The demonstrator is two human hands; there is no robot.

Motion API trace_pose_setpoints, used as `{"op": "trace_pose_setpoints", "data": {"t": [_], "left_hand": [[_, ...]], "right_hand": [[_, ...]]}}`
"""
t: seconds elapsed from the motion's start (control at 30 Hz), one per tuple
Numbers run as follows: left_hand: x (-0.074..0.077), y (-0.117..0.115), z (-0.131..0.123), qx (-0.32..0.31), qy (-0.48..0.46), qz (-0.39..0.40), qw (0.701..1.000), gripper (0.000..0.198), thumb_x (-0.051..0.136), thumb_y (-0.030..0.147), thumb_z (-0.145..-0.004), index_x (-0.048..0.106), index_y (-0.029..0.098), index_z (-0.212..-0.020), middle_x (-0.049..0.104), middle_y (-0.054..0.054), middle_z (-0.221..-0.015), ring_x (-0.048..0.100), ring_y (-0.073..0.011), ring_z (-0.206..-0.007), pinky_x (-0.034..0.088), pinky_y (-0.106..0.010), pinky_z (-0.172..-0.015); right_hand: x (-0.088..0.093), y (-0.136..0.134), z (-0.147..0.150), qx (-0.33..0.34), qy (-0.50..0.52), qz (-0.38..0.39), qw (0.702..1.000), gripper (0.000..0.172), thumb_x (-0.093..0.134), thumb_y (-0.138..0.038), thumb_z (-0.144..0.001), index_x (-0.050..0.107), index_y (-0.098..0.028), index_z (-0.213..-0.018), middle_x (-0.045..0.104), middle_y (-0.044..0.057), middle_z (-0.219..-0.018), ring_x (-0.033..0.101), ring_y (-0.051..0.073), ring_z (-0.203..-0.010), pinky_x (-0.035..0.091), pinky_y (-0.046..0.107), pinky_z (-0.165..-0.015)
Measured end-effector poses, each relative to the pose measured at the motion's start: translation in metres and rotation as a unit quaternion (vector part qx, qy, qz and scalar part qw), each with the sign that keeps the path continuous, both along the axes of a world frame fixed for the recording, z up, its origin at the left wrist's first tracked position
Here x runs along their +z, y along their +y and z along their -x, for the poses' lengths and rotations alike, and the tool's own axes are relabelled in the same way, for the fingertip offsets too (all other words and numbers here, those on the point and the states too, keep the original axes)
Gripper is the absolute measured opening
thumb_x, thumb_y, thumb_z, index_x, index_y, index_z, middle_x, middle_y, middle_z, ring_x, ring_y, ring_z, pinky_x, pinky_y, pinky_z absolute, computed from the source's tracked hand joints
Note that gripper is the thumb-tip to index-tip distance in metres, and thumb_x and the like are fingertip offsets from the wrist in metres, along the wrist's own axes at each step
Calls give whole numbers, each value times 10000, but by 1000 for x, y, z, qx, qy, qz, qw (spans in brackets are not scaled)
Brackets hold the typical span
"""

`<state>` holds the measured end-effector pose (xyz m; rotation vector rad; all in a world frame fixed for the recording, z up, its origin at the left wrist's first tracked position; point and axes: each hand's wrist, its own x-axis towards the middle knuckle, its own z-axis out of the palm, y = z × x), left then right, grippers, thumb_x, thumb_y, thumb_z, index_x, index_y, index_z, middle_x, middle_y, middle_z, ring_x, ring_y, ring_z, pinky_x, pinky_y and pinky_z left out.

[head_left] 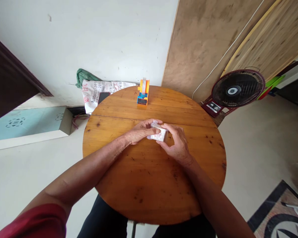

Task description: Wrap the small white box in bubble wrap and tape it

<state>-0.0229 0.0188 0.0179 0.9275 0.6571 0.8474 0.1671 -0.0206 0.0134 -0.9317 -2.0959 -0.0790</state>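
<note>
Packet axis: the white wrapped packet (162, 136) is lying roughly left to right between the hands, its loose plastic end pointing left.
Packet place: it is sitting over the middle of the round table (144, 175); whether it is touching the wood, I cannot tell.
Hidden: fingers are covering parts of the packet; its markings are blurring.
Left hand (142, 131): gripping, thumb lying across the packet.
Right hand (177, 142): pinching the right end, index finger above, thumb below.

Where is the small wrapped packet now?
In the head view, the packet is held between the left hand and right hand, near the middle of the table, nearer the camera than the orange dispenser.
</note>
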Motion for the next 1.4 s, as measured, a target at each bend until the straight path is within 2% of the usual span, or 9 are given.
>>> {"op": "trace_pose_setpoints", "data": {"t": [0.2,0.5,0.8,0.97,1.1,1.4], "left_hand": [[-2,2,4,-34,-26,32,999,515,840,206,-603,668,163,-1086,693,-37,-970,635,-150,-811,480,-259,-726],[-1,3,6,-37,-38,22,998,462,830,194,-626,695,154,-1066,707,-47,-993,648,-151,-825,497,-262,-749],[-6,9,10,-7,-26,10,1000,483,820,380,-669,707,143,-1074,717,-96,-1016,655,-191,-855,508,-294,-749],[-8,10,10,31,20,18,999,490,860,391,-623,706,138,-1014,714,-62,-887,649,-157,-764,493,-273,-712],[-7,9,8,45,47,4,998,507,888,380,-586,703,137,-991,722,-48,-870,636,-130,-721,473,-256,-702],[-10,10,6,53,42,-41,997,413,881,389,-581,681,128,-831,690,1,-704,564,-90,-586,412,-219,-575]], "right_hand": [[-2,0,0,0,20,1,1000,661,732,-294,-804,427,-261,-1389,680,102,-1203,645,282,-1066,504,463,-912],[-4,1,-1,-5,29,3,1000,663,734,-301,-801,435,-252,-1391,682,107,-1200,640,292,-1096,504,474,-933],[-9,0,0,-27,61,52,996,625,728,-351,-815,463,-227,-1366,688,119,-1199,648,279,-1106,519,470,-959],[-13,1,1,-44,81,74,993,627,726,-338,-814,461,-215,-1369,690,123,-1192,655,270,-1092,522,469,-961],[-13,2,0,-50,85,75,992,629,735,-334,-798,475,-211,-1358,696,120,-1176,653,276,-1085,519,473,-952],[-11,3,0,-53,60,68,994,590,728,-339,-793,502,-215,-1324,706,116,-1150,666,280,-1049,525,466,-924]]}}
